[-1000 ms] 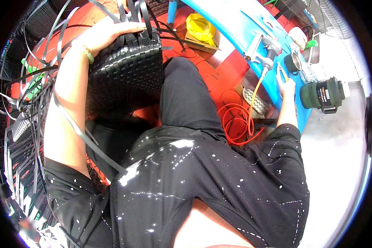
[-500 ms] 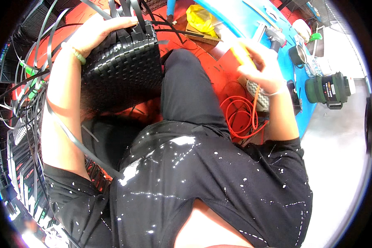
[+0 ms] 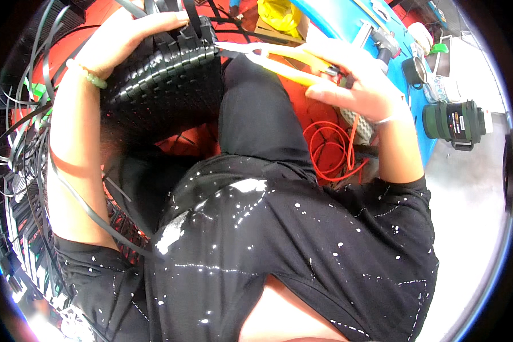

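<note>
A: Where was the left hand (image 3: 111, 44)?

B: On the upper edge of the black woven basket (image 3: 165, 71), thumb stretched along it; other fingers mostly hidden, closure could not be told.

A: And the right hand (image 3: 362, 80)?

B: Right of the basket, wrapped partway around the spread handles of yellow cutters (image 3: 290, 72). Their tip lay at the basket's upper right corner; contact was unclear.

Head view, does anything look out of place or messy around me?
Mostly the red hose: it lies in loose, overlapping coils on the floor beside your leg, where it might snag a foot. A loose grey strip also passes over your left forearm.
</note>
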Motion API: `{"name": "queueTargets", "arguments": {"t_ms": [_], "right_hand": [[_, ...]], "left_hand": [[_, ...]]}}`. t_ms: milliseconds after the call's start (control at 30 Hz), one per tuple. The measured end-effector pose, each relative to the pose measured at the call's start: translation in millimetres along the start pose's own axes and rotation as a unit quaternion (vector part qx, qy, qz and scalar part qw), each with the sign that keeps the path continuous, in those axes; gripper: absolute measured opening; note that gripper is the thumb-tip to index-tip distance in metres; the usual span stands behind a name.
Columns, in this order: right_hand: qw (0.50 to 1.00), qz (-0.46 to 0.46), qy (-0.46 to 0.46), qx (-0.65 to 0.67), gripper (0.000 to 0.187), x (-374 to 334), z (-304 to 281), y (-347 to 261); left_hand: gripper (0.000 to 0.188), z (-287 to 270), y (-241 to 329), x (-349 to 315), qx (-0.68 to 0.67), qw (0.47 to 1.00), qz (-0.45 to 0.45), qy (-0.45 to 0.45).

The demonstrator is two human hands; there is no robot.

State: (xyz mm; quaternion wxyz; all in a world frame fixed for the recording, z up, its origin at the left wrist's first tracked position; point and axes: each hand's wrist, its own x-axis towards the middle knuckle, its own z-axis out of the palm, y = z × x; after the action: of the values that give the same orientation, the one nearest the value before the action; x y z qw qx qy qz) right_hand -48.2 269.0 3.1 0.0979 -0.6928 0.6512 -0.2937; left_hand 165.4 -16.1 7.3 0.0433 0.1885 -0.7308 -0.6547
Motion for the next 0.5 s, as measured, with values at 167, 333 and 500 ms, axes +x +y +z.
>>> {"name": "queueTargets", "arguments": {"t_ms": [167, 333, 500], "right_hand": [[1.000, 0.008, -0.011, 0.000, 0.051, 7.0, -14.8, 3.7], [0.984, 0.146, -0.097, 0.028, 0.059, 6.1, -31.7, -6.0], [0.989, 0.136, -0.054, -0.006, 0.059, 0.9, -28.8, -5.2]], "left_hand": [[0.026, -2.6, 18.2, 10.2, 0.036, 0.999, -0.001, -0.020], [0.028, -1.1, 20.2, 16.1, 0.046, 0.999, 0.007, -0.019], [0.028, -12.5, 13.3, 14.7, 0.090, 0.995, 0.000, 0.029]]}}
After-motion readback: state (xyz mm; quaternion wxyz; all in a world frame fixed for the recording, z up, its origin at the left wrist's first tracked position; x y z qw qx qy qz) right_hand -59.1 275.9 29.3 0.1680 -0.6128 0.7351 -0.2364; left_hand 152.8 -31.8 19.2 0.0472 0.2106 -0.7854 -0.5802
